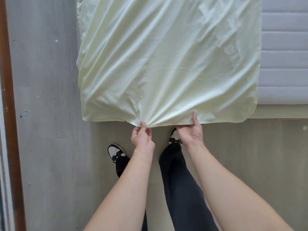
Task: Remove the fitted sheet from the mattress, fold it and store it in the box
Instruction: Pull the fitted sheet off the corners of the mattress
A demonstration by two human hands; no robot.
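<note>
Both hands pinch the sheet's [166, 60] near hem: left hand [141, 137] and right hand [191, 132] near each other. Sheet lies over the mattress [285, 64], covering its left part.

Pale yellow fitted sheet [166, 60] lies folded over on mattress [285, 52], quilted ribbing bare at right; left hand [141, 135] pinches sheet's near hem; right hand [191, 130] grips same hem, thumb on top; folds radiate from both grips; black-and-white sneakers [115, 151] on grey floor [50, 114].
</note>
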